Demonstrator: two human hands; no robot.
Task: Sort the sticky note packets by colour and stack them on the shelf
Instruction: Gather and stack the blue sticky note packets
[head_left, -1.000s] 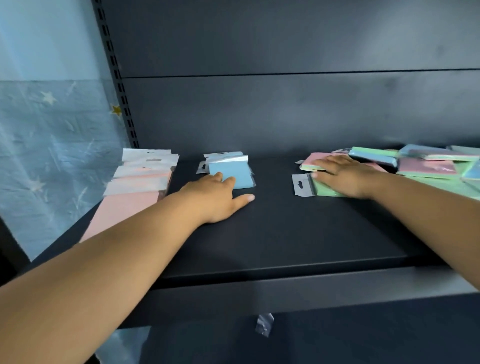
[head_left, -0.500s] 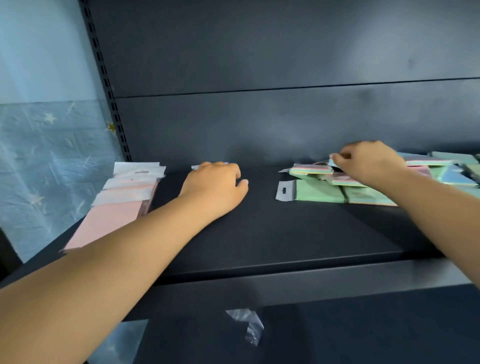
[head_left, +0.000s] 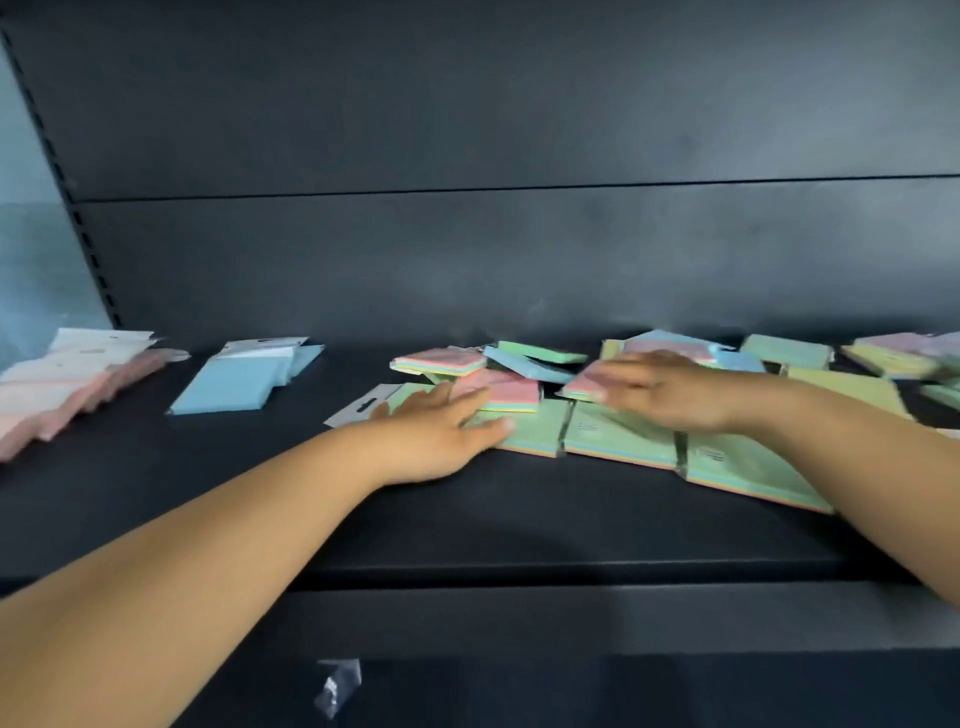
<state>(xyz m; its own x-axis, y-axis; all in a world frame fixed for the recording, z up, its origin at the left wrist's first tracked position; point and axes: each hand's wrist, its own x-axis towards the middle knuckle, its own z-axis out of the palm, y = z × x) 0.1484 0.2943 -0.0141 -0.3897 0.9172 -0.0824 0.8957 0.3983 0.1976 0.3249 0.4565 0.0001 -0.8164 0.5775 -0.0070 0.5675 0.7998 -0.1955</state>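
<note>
On the dark shelf (head_left: 467, 525) a row of pink packets (head_left: 62, 389) lies at the far left, with a small stack of blue packets (head_left: 234, 379) beside it. A mixed heap of green, pink, blue and yellow packets (head_left: 540, 358) covers the right half. My left hand (head_left: 441, 426) lies flat, fingers straight, on a green packet (head_left: 530, 431) at the heap's left end. My right hand (head_left: 660, 389) reaches over the heap with fingers extended onto a pink-topped packet (head_left: 587, 384); the hand is blurred and its grip is unclear.
The shelf's dark back panel (head_left: 467, 260) rises right behind the packets. A perforated upright (head_left: 78, 218) stands at the left, with a pale wall beyond it. A scrap of clear plastic wrap (head_left: 337, 686) hangs below the shelf's front lip.
My left hand left the blue stack and moved right onto the green packet. My right hand shifted from the back of the heap toward its front. The view swung to the right.
</note>
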